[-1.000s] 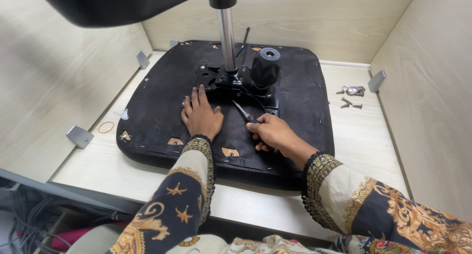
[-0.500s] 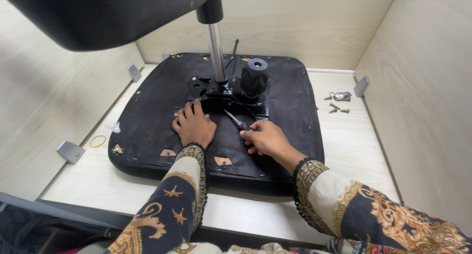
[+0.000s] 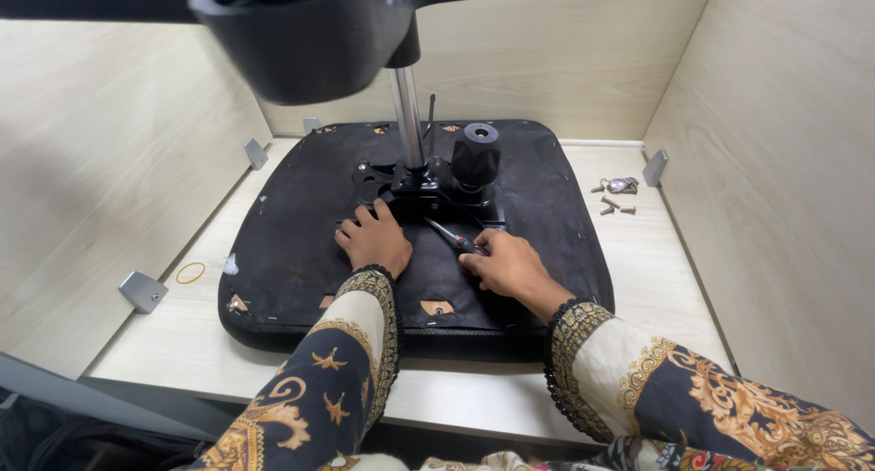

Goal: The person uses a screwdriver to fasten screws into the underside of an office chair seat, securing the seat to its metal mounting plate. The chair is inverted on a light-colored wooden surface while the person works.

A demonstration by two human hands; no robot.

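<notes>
A black chair seat (image 3: 292,243) lies upside down on the light wooden surface, with a black metal mechanism (image 3: 437,184), a chrome post (image 3: 406,116) and a black knob (image 3: 477,154) bolted at its middle. My left hand (image 3: 374,239) rests flat on the seat fabric just in front of the mechanism. To its right, my right hand (image 3: 506,266) grips a slim dark screwdriver (image 3: 453,238), whose tip points toward the mechanism's front edge. A large black part (image 3: 301,34) sits on top of the post and fills the upper view.
Loose screws and a small metal piece (image 3: 615,196) lie right of the seat. Grey metal brackets (image 3: 142,291) (image 3: 653,168) stand along the wooden side walls. A rubber band (image 3: 190,272) lies left of the seat. The walls close in on three sides.
The view has shifted, so the seat sits lower and more central. Both hands stay on the seat; the right hand with the screwdriver has edged slightly toward the mechanism.
</notes>
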